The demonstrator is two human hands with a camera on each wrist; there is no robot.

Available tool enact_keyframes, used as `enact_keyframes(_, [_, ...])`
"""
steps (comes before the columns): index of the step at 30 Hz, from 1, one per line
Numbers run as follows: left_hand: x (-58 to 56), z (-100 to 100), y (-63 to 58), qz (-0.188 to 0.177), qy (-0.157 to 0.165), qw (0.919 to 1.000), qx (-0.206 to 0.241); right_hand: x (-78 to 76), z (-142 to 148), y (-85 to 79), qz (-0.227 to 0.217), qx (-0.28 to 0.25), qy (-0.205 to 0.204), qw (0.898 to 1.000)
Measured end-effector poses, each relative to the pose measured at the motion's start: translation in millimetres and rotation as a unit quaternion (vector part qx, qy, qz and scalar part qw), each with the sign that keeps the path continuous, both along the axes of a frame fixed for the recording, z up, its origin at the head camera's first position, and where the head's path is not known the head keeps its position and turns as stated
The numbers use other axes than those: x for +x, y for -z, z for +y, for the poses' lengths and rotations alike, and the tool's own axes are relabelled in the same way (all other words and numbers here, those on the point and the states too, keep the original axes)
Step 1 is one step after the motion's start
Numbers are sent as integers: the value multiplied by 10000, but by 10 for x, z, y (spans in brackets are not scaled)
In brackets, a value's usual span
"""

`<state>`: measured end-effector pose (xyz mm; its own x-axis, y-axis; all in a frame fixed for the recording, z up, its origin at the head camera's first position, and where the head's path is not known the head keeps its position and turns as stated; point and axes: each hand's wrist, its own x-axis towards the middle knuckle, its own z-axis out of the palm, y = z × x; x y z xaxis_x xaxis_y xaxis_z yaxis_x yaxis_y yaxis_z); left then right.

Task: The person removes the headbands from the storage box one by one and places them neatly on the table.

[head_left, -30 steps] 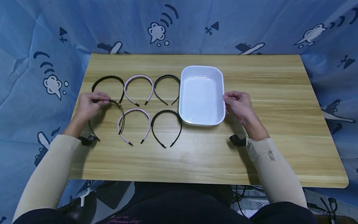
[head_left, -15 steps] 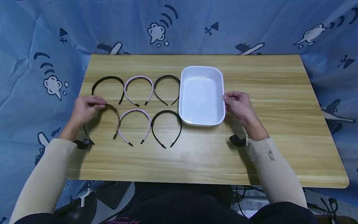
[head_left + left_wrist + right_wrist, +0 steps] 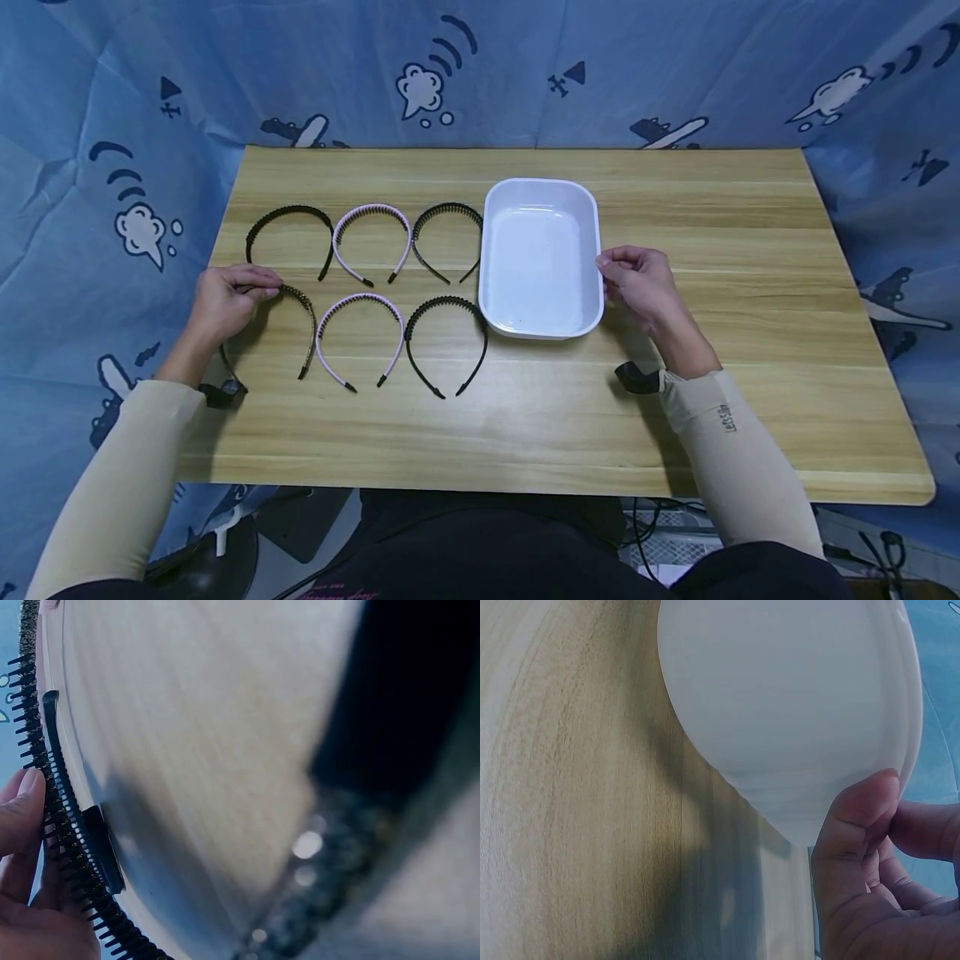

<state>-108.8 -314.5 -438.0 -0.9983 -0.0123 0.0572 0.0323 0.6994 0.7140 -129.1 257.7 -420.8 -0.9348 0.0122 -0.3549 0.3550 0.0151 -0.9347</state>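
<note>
At the left of the table, my left hand (image 3: 228, 302) pinches the toothed top of a dark, glittery headband (image 3: 302, 302). Its comb teeth show beside my thumb in the left wrist view, and one blurred, black-tipped end (image 3: 390, 697) looms close to that camera. My right hand (image 3: 639, 279) grips the right rim of a white plastic basin (image 3: 540, 258), thumb and finger pinching the edge in the right wrist view. To the right of the held headband lie a lilac headband (image 3: 360, 300) and a black one (image 3: 446, 302).
Behind them runs a back row: a black headband (image 3: 289, 210), a lilac headband (image 3: 372, 208) and another black headband (image 3: 447, 207), whose right side meets the basin. All are on a wooden table (image 3: 712, 200), with a blue patterned cloth (image 3: 495, 75) hanging around it.
My left hand has moved left and toward the near edge with the glittery headband, which no longer overlaps the lilac one. My right hand and the basin have stayed put.
</note>
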Motion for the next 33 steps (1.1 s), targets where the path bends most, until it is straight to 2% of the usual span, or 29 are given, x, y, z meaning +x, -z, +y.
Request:
enact_keyframes(6, [-1,15,16,-73,98,9999,-73,4,1,1,47,-56,-28,10000])
enact_keyframes(11, [8,16,44,-164,53,9998,-91,2,4,16,41,-84,-84,9999])
enact_keyframes(18, [14,30,72,-71,106,9999,-82,-8,5,22,-2,-40,-81,10000])
enact_keyframes(26, [54,64,77,132,18,9999,-109,-5,-10,20,5,-85,-86,9999])
enact_keyframes(33, [43,82,81,60,-117,9999,-99,-5,-2,20,-17,-10,-29,10000])
